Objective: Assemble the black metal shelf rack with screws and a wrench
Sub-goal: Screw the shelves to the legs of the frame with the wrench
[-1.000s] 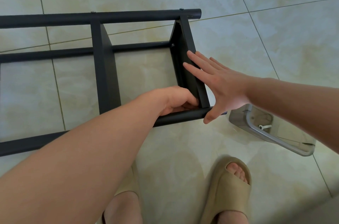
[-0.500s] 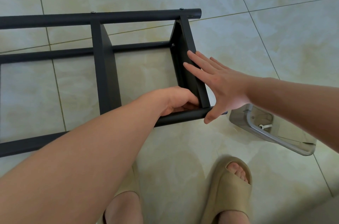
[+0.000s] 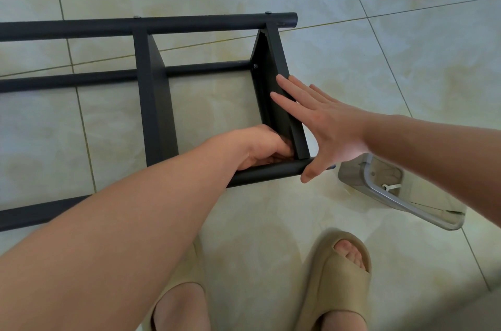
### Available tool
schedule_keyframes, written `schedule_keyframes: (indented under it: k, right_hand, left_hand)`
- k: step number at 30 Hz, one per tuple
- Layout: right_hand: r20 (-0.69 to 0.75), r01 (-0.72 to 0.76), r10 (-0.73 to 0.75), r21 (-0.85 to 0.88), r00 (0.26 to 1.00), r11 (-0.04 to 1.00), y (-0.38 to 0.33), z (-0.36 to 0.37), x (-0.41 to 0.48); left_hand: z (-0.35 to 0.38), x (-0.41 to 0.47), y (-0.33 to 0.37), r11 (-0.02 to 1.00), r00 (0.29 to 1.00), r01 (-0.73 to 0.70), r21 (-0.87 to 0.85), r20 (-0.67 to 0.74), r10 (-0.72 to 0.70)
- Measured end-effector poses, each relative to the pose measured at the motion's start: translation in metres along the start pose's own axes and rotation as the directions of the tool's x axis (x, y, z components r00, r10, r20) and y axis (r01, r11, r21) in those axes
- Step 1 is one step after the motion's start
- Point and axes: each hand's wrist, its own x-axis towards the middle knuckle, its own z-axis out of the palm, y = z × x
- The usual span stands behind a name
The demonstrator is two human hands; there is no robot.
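Here, the black metal shelf rack lies sideways on the tiled floor, my flat right hand bracing its end panel, presumably so my curled left hand, contents unseen, reaches the corner joint.

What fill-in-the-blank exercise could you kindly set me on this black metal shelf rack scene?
The right hand presses the end panel of the black metal shelf rack with ____ fingers.
The left hand has its fingers ____ at the panel's inner corner.
The clear plastic container lies on the pale tiled floor to the ____ of the rack.
Missing words: straight; curled; right.
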Motion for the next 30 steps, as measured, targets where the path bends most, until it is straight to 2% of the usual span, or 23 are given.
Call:
schedule_keyframes:
  k: [6,10,15,24,30]
  right_hand:
    - [0.002,0.0,0.0,0.002,1.0,1.0,0.0003,-0.0004,-0.0003]
    - [0.001,-0.002,0.002,-0.002,1.0,1.0,-0.0003,-0.0002,-0.0002]
    - [0.001,-0.001,0.001,-0.002,1.0,1.0,0.0003,0.0001,-0.0004]
    - [-0.005,0.004,-0.004,0.004,1.0,1.0,0.0008,0.0012,-0.0005]
    - [-0.025,0.007,-0.008,-0.03,1.0,1.0,0.0002,0.0007,-0.0008]
  left_hand:
    - [0.0017,-0.0012,-0.0001,0.997,1.0,0.03,-0.072,0.012,-0.029]
    - [0.0019,-0.0013,0.0006,0.999,0.999,0.036,0.007,-0.001,-0.036]
    - [-0.0005,-0.0002,0.0003,1.0,1.0,-0.006,0.019,0.004,0.006]
    - [0.0013,0.0009,-0.0026,0.997,0.999,0.006,-0.081,0.034,-0.003]
    - [0.002,0.002,-0.0033,0.999,0.999,-0.032,0.016,0.012,0.032]
